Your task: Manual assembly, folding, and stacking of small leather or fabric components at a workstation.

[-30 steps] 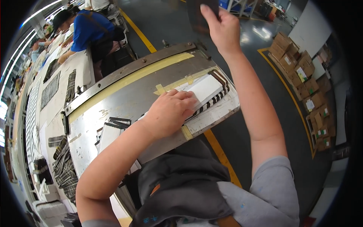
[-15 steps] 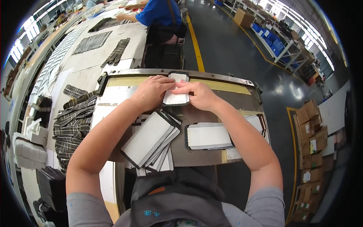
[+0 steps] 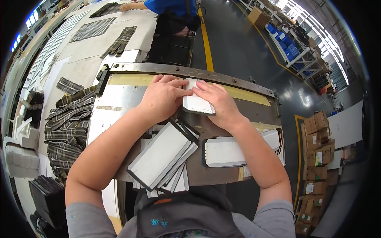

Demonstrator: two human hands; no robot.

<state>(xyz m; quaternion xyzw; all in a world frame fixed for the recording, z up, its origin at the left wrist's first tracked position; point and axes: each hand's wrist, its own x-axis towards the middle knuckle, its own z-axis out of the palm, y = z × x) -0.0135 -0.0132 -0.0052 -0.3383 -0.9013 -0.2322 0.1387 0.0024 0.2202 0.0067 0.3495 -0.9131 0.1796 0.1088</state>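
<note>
A small white rectangular panel with black edging (image 3: 197, 104) lies on the worktable, near its far metal rail. My left hand (image 3: 163, 97) is closed at the panel's left side, with thumb and fingertips on its upper part. From the other side my right hand (image 3: 219, 102) grips the right edge, its fingers lying across the white face. Closer to me, a fanned pile of similar white panels with black edges (image 3: 160, 152) overhangs the table's front edge. Another stack of white panels (image 3: 224, 151) sits to the right, partly hidden under my right forearm.
Plaid fabric strips (image 3: 69, 135) lie heaped on the long table at left, near white stacked pieces (image 3: 22, 156) and a dark stack (image 3: 47, 194). A person in blue (image 3: 170, 7) works beyond. Cardboard boxes (image 3: 317, 146) stand at right. The metal rail (image 3: 178, 69) bounds the table's far side.
The right hand's fingers have spread from a pointing pinch to lie across the panel, which is now slightly tilted. The whole view has shifted a little; the piles look unmoved on the table.
</note>
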